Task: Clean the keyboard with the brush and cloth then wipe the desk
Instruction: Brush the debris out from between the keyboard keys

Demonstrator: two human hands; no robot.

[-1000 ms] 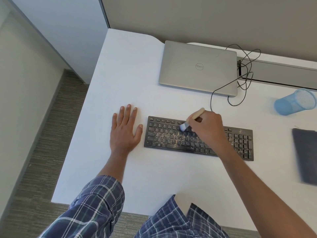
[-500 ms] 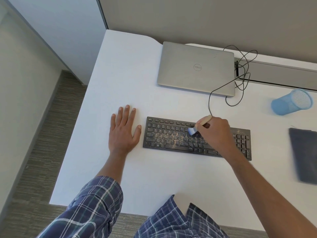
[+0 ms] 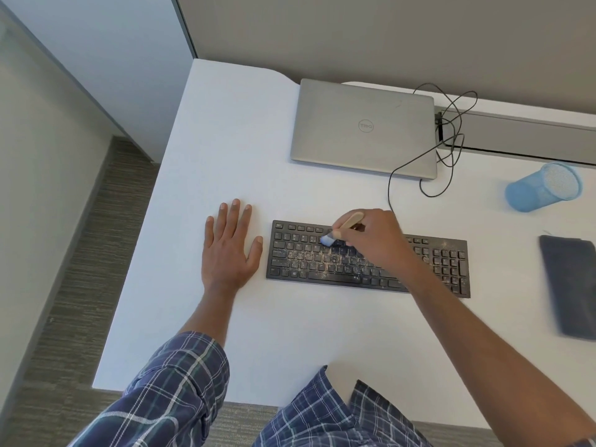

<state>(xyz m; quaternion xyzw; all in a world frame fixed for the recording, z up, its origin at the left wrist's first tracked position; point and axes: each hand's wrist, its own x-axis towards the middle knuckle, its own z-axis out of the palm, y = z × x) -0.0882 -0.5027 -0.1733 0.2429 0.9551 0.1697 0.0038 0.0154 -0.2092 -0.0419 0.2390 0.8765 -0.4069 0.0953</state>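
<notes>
The right hand [image 3: 375, 240] has its grip curled round the wooden handle of the brush [image 3: 350, 221], blue bristles down on the upper key rows of the black keyboard [image 3: 445, 262]. Half a second ago the bristles sat further right. They have swept back left, so brushing is probably mid-pass. Pale crumbs [image 3: 322, 262] still speckle the middle rows. The left hand [image 3: 230, 253] lies flat, grip wide, on the worktop [image 3: 242, 140] just beside the keyboard. The dark cloth [image 3: 571, 285] lies well apart.
</notes>
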